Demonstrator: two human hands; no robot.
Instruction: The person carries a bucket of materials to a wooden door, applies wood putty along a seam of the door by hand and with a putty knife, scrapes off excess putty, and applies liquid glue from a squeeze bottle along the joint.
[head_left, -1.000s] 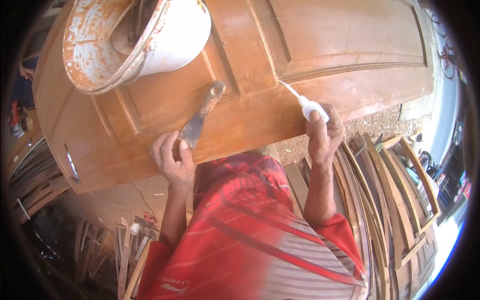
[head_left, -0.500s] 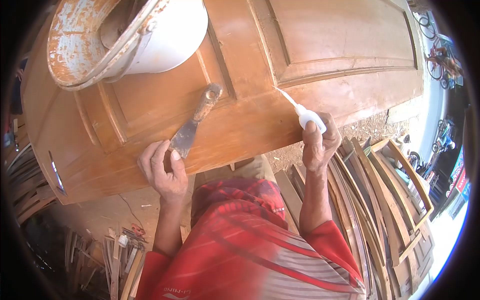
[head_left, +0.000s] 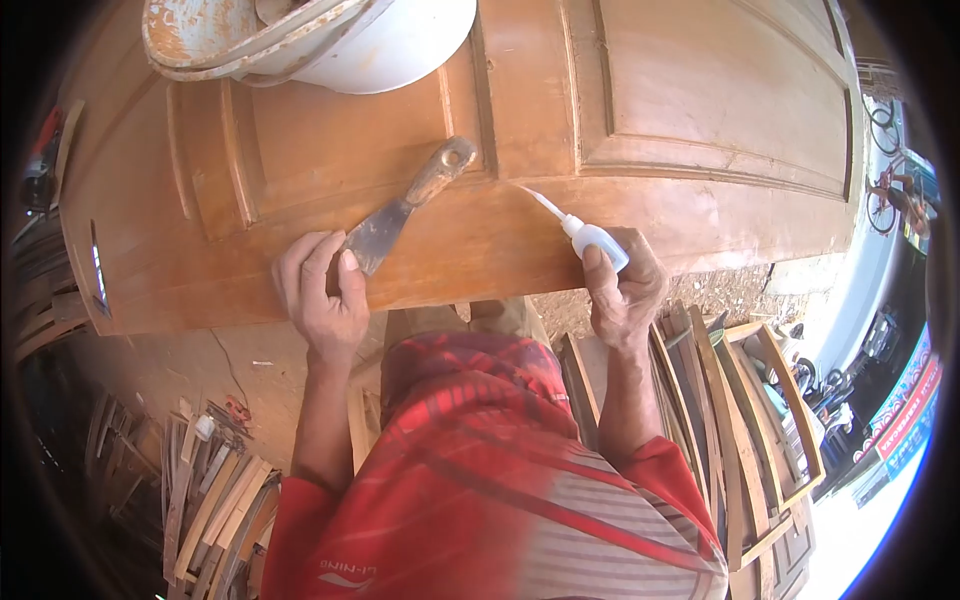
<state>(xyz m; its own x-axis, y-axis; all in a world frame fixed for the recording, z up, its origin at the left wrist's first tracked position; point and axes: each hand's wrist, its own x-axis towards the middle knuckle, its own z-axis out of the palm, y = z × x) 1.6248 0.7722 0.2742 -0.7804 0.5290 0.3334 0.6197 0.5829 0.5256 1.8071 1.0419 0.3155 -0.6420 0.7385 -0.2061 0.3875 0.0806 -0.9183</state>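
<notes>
My left hand [head_left: 322, 290] pinches a blade corner of a putty knife [head_left: 408, 208] between thumb and fingers. The knife slants up to the right over the door, its worn handle pointing away from me. In my right hand [head_left: 628, 285] is a small white squeeze bottle [head_left: 600, 246], gripped between thumb and curled fingers. Its long thin nozzle points up and left, just above or on the door surface; contact cannot be made out. Beneath both hands lies a brown panelled wooden door [head_left: 480, 250].
A white bucket [head_left: 400, 50] with a stained rim rests on the door at the top. Wood strips [head_left: 735, 420] lean on the right, and more wood pieces [head_left: 215, 510] stand at lower left. A lock slot [head_left: 99, 270] marks the door's left edge.
My view has shifted, so the door and bucket sit higher and further right. The bottle's nozzle has moved left across the door, nearer the knife. The putty knife has tilted slightly clockwise.
</notes>
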